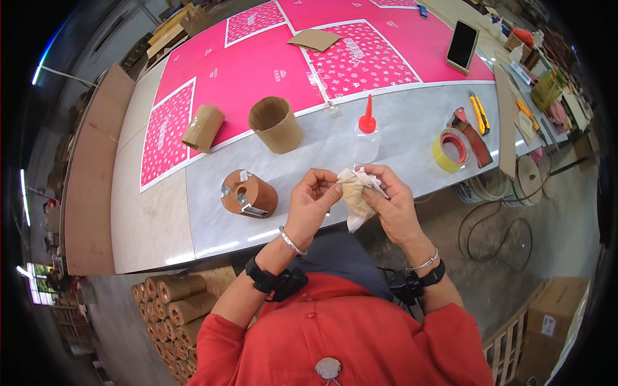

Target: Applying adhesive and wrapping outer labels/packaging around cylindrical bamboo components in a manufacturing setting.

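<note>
A crumpled cream and white cloth (354, 196) hangs between my two hands over the table's front edge. My right hand (394, 201) grips it, thumb in front and fingers behind. At its left side, my left hand (315, 196) pinches the cloth's edge between thumb and fingertips. Just beyond the cloth stands a clear squeeze bottle (366, 147) with a red pointed nozzle. To the left of my left hand is a brown cylinder (250, 194) with a central hole and metal clips on top.
An upright cardboard tube (277, 125) and a tilted one (203, 128) stand on pink printed sheets (257, 71). A tape dispenser (452, 149), yellow cutters (479, 112) and a propped phone (462, 46) lie to the right. Several cylinders (180, 309) are stacked below left; a carton (553, 309) stands right.
</note>
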The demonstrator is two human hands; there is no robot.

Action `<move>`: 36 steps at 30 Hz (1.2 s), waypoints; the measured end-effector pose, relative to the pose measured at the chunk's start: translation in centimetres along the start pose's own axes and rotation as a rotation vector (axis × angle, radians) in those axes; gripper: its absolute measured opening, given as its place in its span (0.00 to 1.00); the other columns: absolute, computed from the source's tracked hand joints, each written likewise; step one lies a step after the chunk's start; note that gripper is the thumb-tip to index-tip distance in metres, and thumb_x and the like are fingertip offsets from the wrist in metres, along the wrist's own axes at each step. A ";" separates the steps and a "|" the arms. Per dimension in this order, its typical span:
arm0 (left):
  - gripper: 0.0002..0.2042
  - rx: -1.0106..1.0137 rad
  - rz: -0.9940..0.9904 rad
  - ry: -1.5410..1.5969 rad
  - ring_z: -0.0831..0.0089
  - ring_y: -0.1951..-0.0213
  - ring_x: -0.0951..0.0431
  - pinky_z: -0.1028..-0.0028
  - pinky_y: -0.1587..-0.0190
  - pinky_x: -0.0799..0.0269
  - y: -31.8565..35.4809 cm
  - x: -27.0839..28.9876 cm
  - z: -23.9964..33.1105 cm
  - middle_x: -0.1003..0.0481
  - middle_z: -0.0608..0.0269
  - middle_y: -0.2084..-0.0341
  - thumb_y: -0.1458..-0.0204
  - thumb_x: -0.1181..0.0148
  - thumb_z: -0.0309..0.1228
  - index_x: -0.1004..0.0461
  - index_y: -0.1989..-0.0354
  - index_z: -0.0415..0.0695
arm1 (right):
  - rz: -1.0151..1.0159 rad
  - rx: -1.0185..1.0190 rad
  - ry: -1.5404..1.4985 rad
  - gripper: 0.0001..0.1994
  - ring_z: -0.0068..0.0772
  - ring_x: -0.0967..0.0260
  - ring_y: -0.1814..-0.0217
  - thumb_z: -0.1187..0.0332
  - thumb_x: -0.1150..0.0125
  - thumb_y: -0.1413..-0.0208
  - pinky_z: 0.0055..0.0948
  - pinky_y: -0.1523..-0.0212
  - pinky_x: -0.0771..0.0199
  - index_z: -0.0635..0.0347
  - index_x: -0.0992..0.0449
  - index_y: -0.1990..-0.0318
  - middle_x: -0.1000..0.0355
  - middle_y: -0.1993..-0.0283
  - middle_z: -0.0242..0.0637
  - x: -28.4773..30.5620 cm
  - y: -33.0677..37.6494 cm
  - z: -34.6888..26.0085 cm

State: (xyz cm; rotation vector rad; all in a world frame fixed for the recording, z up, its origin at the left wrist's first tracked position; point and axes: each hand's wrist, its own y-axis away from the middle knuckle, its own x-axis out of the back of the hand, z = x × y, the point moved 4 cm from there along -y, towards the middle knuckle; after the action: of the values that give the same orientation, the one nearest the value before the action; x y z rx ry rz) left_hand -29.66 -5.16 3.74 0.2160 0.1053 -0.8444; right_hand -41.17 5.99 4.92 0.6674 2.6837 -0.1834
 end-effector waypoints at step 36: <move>0.41 -0.287 -0.049 -0.814 0.57 0.47 0.29 0.62 0.46 0.33 -10.2 -2.6 -1.6 0.33 0.47 0.45 0.61 0.30 0.46 0.39 0.41 0.37 | 0.118 0.505 1.511 0.19 0.45 0.28 0.59 0.68 0.38 0.49 0.34 0.66 0.24 0.65 0.30 0.51 0.33 0.51 0.48 7.5 1.9 1.1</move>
State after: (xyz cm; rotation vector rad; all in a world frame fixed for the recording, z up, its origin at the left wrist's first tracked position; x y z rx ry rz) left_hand -39.03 -9.44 1.10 -0.4080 -0.5301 -0.8998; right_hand -46.09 10.60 0.99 1.5903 4.0175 -0.4776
